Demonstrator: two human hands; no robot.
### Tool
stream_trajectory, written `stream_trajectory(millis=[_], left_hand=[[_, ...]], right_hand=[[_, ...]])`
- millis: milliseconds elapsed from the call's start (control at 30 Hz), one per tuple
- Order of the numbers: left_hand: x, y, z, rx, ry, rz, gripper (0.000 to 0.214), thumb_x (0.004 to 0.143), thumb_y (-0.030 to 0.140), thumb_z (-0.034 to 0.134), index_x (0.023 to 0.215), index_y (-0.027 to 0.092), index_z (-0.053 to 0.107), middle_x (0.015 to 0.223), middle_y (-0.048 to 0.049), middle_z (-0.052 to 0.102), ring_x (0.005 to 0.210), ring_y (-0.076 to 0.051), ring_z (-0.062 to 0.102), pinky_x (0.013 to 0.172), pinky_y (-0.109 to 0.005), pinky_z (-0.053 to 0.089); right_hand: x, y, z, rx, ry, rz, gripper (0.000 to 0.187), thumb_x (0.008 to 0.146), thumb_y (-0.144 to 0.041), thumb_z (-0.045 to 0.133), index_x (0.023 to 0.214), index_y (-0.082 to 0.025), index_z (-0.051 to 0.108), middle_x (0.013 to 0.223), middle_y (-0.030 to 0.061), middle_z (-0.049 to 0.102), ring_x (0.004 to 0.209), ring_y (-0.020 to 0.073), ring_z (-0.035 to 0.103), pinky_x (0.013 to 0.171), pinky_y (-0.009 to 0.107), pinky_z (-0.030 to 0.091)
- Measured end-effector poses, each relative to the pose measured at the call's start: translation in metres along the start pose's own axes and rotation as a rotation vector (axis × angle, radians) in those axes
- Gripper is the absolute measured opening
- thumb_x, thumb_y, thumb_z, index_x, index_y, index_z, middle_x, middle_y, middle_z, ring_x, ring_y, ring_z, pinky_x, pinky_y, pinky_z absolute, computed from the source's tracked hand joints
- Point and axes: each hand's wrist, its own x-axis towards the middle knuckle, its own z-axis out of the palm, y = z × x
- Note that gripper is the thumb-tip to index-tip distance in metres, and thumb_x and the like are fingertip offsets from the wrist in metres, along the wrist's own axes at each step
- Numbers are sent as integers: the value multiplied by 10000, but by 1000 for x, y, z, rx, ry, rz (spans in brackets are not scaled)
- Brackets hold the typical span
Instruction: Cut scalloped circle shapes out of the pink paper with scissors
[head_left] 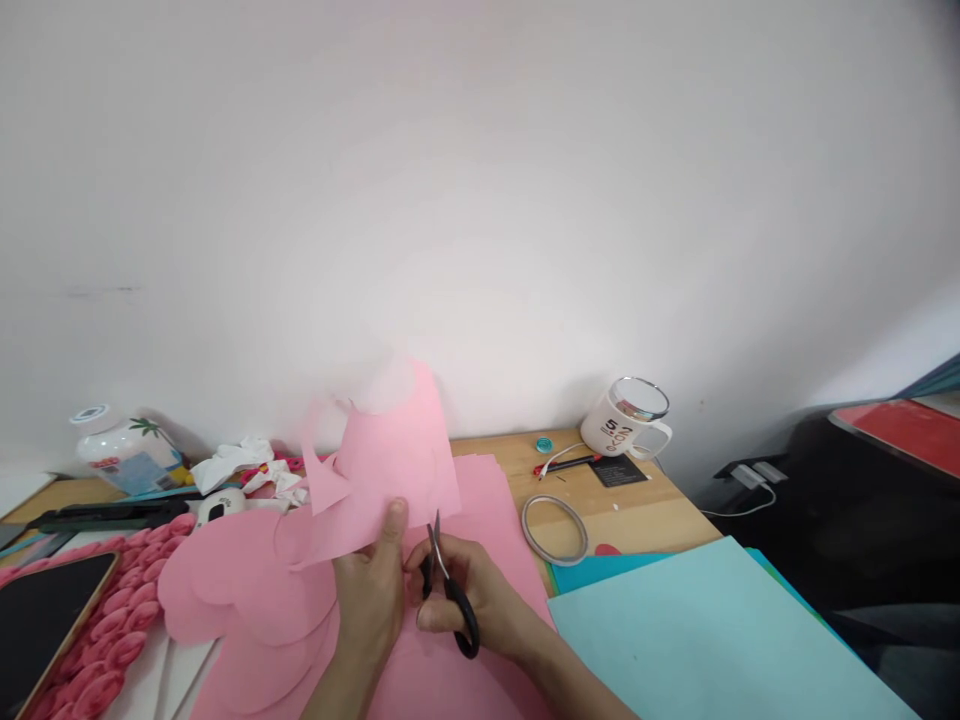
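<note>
My left hand (pixel 373 590) pinches the lower edge of a pink paper sheet (pixel 390 460), thumb on top. The sheet stands up from the desk, with a curved cutout at its top and loose strips at its left side. In my right hand (pixel 480 595) is a pair of scissors (pixel 442 570) with black handles. Its blades are slightly apart and point up at the sheet's lower edge, close to my left thumb. Rounded pink paper pieces (pixel 247 580) lie overlapped to the left. More pink sheets (pixel 480 670) lie flat under both hands.
A white mug (pixel 626 420), a roll of tape (pixel 555 530) and a black card (pixel 619 471) are at the back right. Light blue sheets (pixel 697 630) cover the right front. On the left are a plastic jar (pixel 135 450), crumpled tissues (pixel 236 460) and a dark-screened phone (pixel 49 625).
</note>
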Motion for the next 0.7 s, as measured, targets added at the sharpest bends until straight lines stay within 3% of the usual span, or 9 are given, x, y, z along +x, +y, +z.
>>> stream_trajectory(millis=[100, 233, 400, 533, 700], left_hand=[[-6, -4, 5, -120, -93, -81, 234, 542, 252, 769, 687, 164, 607, 647, 24, 631, 572, -112, 578, 512, -209, 478], [-7, -9, 5, -77, -77, -61, 214, 527, 215, 772, 656, 158, 612, 626, 16, 639, 625, -128, 610, 614, -226, 508], [-3, -12, 3, 80, 69, -72, 209, 524, 255, 766, 609, 152, 606, 455, 30, 560, 539, -159, 604, 481, -226, 488], [-5, -16, 2, 80, 39, -137, 249, 520, 297, 770, 562, 151, 572, 412, 58, 512, 372, -113, 502, 334, -207, 413], [-8, -25, -2, 4, -33, -82, 243, 540, 303, 771, 648, 140, 626, 602, -5, 655, 549, -155, 613, 505, -238, 521]], right_hand=[[0, -3, -2, -17, 55, -43, 462, 527, -424, 797, 846, -172, 577, 635, -43, 495, 598, 112, 446, 559, 225, 364], [2, 1, -5, -8, 139, -53, 483, 546, -394, 800, 891, -185, 534, 647, -52, 494, 599, 108, 455, 560, 220, 357], [2, 2, -3, -18, 114, -21, 559, 439, -389, 844, 836, -181, 511, 645, -46, 507, 621, 124, 480, 567, 227, 381], [2, -1, 2, 11, 78, -8, 519, 460, -406, 830, 810, -179, 521, 674, -39, 509, 611, 117, 470, 582, 235, 384], [2, -3, 5, 19, 158, -51, 450, 533, -424, 791, 789, -171, 522, 642, -40, 478, 601, 111, 411, 536, 213, 336]])
